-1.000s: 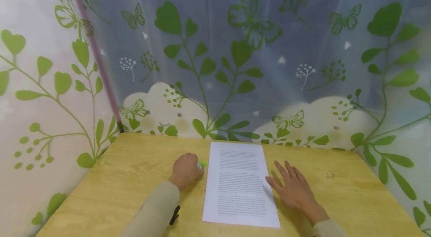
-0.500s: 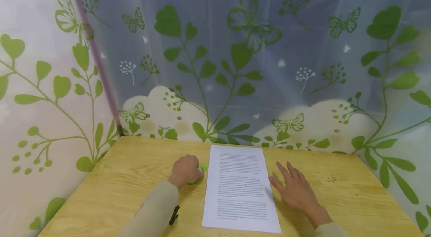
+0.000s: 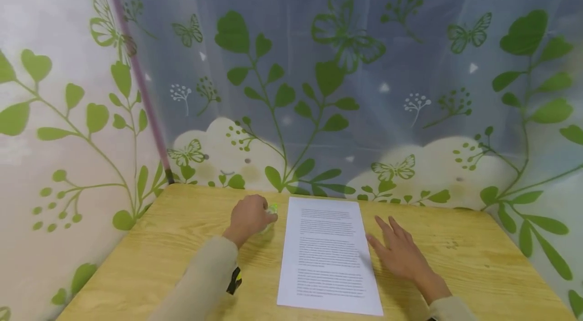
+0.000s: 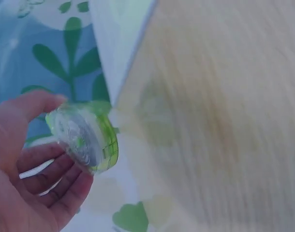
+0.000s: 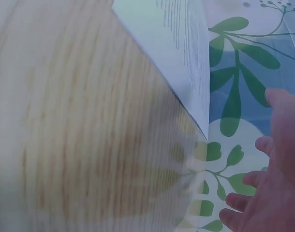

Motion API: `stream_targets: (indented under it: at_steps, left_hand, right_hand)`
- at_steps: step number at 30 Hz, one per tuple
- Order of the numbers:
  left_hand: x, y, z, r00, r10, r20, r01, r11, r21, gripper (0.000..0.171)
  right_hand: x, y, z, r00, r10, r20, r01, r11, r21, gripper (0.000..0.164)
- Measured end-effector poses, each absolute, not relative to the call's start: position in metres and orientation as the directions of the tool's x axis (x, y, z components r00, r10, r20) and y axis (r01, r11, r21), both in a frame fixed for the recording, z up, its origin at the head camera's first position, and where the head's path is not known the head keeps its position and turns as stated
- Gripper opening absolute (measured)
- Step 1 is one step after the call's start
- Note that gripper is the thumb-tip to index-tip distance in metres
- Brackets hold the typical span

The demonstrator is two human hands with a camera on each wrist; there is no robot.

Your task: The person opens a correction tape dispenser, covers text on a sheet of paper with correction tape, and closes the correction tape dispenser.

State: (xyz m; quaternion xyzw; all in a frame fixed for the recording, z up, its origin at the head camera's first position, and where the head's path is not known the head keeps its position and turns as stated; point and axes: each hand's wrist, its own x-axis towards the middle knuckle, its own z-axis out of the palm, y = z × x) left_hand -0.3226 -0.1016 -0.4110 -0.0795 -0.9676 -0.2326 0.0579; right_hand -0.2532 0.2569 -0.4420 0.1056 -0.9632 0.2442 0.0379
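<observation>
In the head view, my left hand (image 3: 248, 217) is left of a printed sheet of paper (image 3: 328, 255). Between thumb and fingers it pinches a correction tape (image 4: 84, 135), a clear rounded case with a lime-green rim, which the left wrist view shows held above the tabletop. Its far side is partly hidden by the hand in the head view. To the right of the sheet is my right hand (image 3: 403, 255), fingers spread and holding nothing. Its thumb comes close to the paper's right edge; whether it touches cannot be told.
The wooden table (image 3: 478, 260) runs back to a hanging curtain (image 3: 282, 83) printed with leaves and butterflies. A dark strap with a yellow part (image 3: 234, 280) is at my left sleeve. The paper's far edge lies close to the table's back edge.
My left hand has risen with the correction tape, showing farther up the head view. The right hand has stayed nearly still beside the sheet. The view has shifted slightly.
</observation>
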Motion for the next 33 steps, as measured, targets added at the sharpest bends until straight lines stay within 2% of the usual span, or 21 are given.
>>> stream_targets:
  at_steps: [3, 7, 13, 17, 25, 29, 33]
  left_hand:
    - [-0.325, -0.098, -0.402, -0.987, 0.065, 0.148, 0.132, 0.853, 0.505, 0.03]
    - [-0.326, -0.094, -0.397, -0.99, 0.011, 0.143, 0.103, 0.747, 0.657, 0.032]
    - [-0.328, -0.088, -0.397, -0.998, -0.013, 0.06, 0.048, 0.445, 0.894, 0.03]
    - [-0.329, -0.083, -0.399, -0.999, -0.032, -0.024, -0.032, 0.271, 0.962, 0.037]
    - [-0.328, -0.069, -0.404, -0.986, -0.07, -0.149, -0.144, -0.07, 0.987, 0.037]
    - [-0.325, -0.057, -0.409, -0.972, -0.051, -0.228, -0.206, -0.275, 0.939, 0.042]
    - [-0.316, -0.042, -0.415, -0.964, 0.032, -0.263, -0.249, -0.449, 0.858, 0.039]
  right_hand:
    - [-0.252, 0.257, -0.441, -0.973, -0.185, 0.136, -0.228, 0.848, -0.478, 0.068]
    - [-0.252, 0.254, -0.44, -0.971, -0.189, 0.144, -0.236, 0.831, -0.504, 0.069]
    - [-0.253, 0.251, -0.438, -0.978, -0.178, 0.11, -0.209, 0.818, -0.535, 0.07]
    - [-0.253, 0.248, -0.438, -0.98, -0.175, 0.097, -0.199, 0.807, -0.555, 0.069]
    - [-0.251, 0.243, -0.439, -0.983, -0.144, 0.115, -0.184, 0.798, -0.574, 0.069]
    - [-0.252, 0.241, -0.44, -0.982, -0.133, 0.137, -0.19, 0.759, -0.623, 0.07]
    - [-0.255, 0.237, -0.443, -0.978, -0.117, 0.174, -0.205, 0.7, -0.684, 0.07]
